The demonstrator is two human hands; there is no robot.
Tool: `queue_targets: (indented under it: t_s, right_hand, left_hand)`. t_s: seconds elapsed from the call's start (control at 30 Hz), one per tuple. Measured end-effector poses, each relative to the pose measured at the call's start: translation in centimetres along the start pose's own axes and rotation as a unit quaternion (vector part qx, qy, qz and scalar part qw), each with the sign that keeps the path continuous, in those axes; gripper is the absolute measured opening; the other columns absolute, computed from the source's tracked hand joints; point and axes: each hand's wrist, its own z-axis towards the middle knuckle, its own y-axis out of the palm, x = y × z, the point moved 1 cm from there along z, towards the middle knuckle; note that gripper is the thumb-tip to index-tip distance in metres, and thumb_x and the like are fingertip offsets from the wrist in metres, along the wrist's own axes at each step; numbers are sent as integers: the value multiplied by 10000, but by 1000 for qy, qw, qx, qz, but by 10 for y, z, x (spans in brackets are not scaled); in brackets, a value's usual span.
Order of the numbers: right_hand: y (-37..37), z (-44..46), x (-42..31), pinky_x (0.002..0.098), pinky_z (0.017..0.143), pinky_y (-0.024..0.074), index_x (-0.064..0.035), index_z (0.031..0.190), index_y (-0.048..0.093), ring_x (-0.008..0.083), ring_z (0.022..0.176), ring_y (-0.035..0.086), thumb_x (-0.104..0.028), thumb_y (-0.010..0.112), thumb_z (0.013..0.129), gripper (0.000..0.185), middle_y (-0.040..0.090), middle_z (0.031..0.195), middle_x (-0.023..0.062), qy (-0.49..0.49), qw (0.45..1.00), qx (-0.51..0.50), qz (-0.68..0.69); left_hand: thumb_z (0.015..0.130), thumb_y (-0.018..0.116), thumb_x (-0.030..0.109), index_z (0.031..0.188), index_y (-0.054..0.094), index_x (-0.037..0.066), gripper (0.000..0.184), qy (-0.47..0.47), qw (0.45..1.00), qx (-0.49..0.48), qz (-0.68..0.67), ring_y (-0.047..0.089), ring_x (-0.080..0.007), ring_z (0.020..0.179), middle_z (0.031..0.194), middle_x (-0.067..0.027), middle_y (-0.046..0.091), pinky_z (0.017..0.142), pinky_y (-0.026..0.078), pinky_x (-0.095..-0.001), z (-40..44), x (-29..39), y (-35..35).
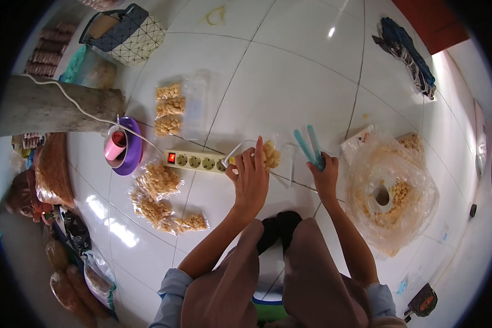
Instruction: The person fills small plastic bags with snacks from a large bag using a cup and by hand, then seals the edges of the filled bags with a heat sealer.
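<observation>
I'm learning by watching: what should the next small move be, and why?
Probably bring the turquoise tool over to the snack bag: the right hand holds the tool with its two arms apart, and the left hand is at the bag.

No text, brand, number or sign can be read here, as the red markings on the small white box beside the big plastic bag and the yellow patch on the power strip are too small to make out.
</observation>
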Motion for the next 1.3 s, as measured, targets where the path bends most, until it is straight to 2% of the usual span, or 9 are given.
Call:
queue_targets:
  t_s: [0.23, 0.3, 0.37, 0.43, 0.53, 0.57, 0.83, 0.93, 1.3]
  right_hand:
    - [21, 7, 4, 387, 846, 380, 22, 1182, 425, 306, 953, 436, -187, 693, 744, 554, 431, 1018, 175, -82, 992, 14, -91]
    - [20, 8, -5, 381, 853, 380, 16, 1191, 421, 298, 970, 434, -201, 668, 772, 532, 433, 1035, 170, -97, 984, 52, -137]
    - [20, 5, -22, 376, 861, 380, 10, 1201, 418, 290, 987, 431, -216, 643, 801, 511, 436, 1052, 164, -123, 972, 89, -177]
    - [7, -4, -68, 339, 866, 385, -7, 1236, 390, 243, 998, 442, -250, 573, 863, 482, 440, 1104, 141, -86, 996, -7, 35]
    - [10, -23, -151, 297, 857, 396, -36, 1243, 401, 160, 977, 467, -224, 533, 892, 419, 438, 1157, 103, -57, 932, -249, 257]
    - [17, -34, -174, 291, 858, 399, -36, 1234, 414, 140, 971, 474, -211, 529, 894, 399, 435, 1177, 98, -42, 858, -355, 369]
    - [164, -93, -257, 258, 621, 486, -2, 1122, 469, 137, 724, 590, -129, 697, 740, 462, 593, 868, 87, -225, 851, -444, 167]
    - [217, -133, -266, 274, 583, 480, 4, 1134, 449, 159, 665, 593, -129, 695, 737, 485, 588, 844, 107, -212, 840, -473, 157]
    - [298, -188, -257, 402, 911, 388, 33, 1239, 339, 367, 1100, 423, 56, 502, 780, 488, 422, 1172, 225, -380, 851, -356, 68]
  left_hand:
    - [816, 613, 118, 1276, 258, 72, 584, -32, 966, 9, -257, 467, -235, 988, 1139, -121, 455, 850, 288, -416, -5, -6, 12]
    - [875, 555, 145, 1228, 267, 72, 461, -157, 711, -130, -673, 517, -191, 979, 1147, -121, 496, 811, 379, -325, -3, -13, 17]
    - [920, 485, 200, 1238, 286, 73, 396, -117, 672, -119, -722, 528, -151, 985, 1137, -102, 524, 756, 433, -257, -1, -21, 5]
    - [929, 460, 254, 1240, 322, 82, 381, -151, 556, -156, -802, 509, -130, 1006, 1129, -79, 522, 805, 431, -280, -4, -27, -23]
    - [917, 497, 259, 1143, 376, 90, 307, -217, 502, -52, -835, 495, -89, 933, 1041, -30, 537, 784, 425, -243, -17, -43, -55]
    - [917, 497, 259, 1143, 376, 90, 307, -221, 505, -28, -834, 495, -89, 933, 1041, -30, 537, 784, 425, -243, -27, -57, -61]
    - [828, 625, 113, 1237, 340, 70, 500, -285, 715, 263, -582, 539, -163, 907, 1010, -101, 534, 759, 470, -297, -114, -185, -87]
    - [811, 638, 90, 1184, 381, 59, 455, -353, 715, 326, -508, 564, -182, 882, 1001, -109, 551, 732, 484, -301, -151, -226, -71]
    - [803, 582, 38, 1011, 529, 48, 215, -436, 797, 358, -215, 550, -266, 879, 954, -127, 555, 723, 490, -358, -177, -281, -38]
